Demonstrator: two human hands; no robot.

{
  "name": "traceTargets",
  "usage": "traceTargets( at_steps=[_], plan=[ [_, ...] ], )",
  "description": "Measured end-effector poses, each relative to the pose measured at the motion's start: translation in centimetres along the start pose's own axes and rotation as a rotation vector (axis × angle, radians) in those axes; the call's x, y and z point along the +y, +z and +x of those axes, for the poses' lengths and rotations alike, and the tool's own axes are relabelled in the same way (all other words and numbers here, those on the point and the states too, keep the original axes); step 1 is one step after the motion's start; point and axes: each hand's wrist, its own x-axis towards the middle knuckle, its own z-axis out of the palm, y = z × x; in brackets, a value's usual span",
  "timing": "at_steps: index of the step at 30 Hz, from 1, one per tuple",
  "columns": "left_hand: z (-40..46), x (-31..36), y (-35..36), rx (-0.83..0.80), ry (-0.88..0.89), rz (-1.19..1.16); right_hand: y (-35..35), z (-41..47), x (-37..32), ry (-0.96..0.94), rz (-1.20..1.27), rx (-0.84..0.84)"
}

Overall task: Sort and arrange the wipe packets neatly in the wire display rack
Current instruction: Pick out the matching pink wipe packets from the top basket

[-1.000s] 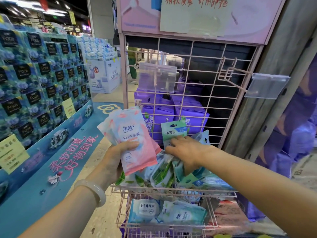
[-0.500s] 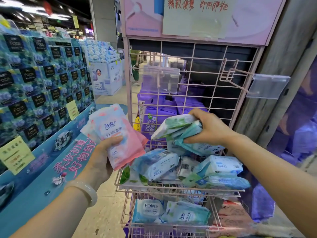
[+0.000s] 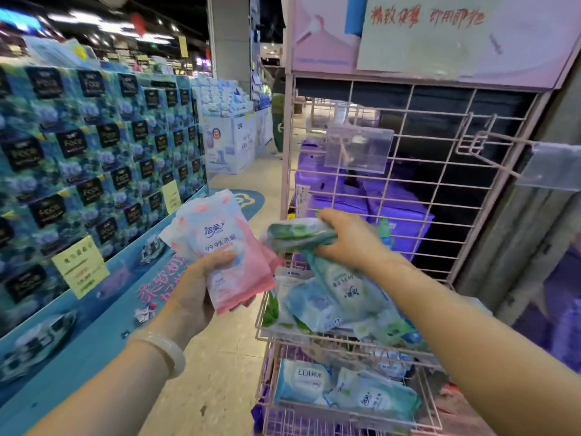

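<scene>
Evidently sorting by kind, the left hand (image 3: 201, 287) clasped pink packets (image 3: 220, 247) left of the rack (image 3: 314, 338); the right hand (image 3: 349, 240) gripped green packets (image 3: 295, 234) above it

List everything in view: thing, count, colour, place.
pink packets: a few, pink and white, fanned in the left hand
green packets: at least two, green and white, in the right hand
loose packets: several, blue and green, upper basket
lower packets: several, blue-white, lower basket
wire rack: one, pink, right of centre
tissue display: one, blue, left
bracelet: one, pale, left wrist
left hand: holds the pink packets
right hand: grips the green packets
</scene>
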Motion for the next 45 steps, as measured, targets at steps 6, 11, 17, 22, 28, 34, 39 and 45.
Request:
traceTargets(
  at_steps=[6,11,17,22,28,34,39,45],
  plan=[
    [-0.4,0.4,0.1,-0.032,-0.015,-0.015,2.9,0.3,0.2,0.064,-0.235,-0.239],
    [-0.3,-0.1,0.7,-0.043,-0.067,0.001,1.3,0.0,0.6,0.148,-0.053,-0.525],
    [-0.2,-0.1,1.1,-0.01,-0.085,0.0,0.1,-0.3,1.4,0.113,-0.158,-0.652],
    [-0.6,-0.1,1.0,-0.025,-0.069,-0.005,0.7,-1.1,0.9,0.001,-0.39,-0.433],
    [-1.0,-0.5,0.5,-0.018,-0.055,-0.016,0.6,-1.9,1.2,-0.063,-0.361,-0.323],
    [-1.2,-0.1,-0.3,-0.036,-0.025,0.001,-2.8,-1.9,1.5,0.115,-0.017,-0.007],
    [-1.5,-0.2,-0.8,-0.054,-0.005,0.008,-5.6,-2.7,-0.1,0.284,0.703,0.247],
    [-2.0,-0.2,-1.8,-0.061,-0.015,0.053,-5.1,-6.7,-2.7,0.438,1.233,-0.105]
  ],
)
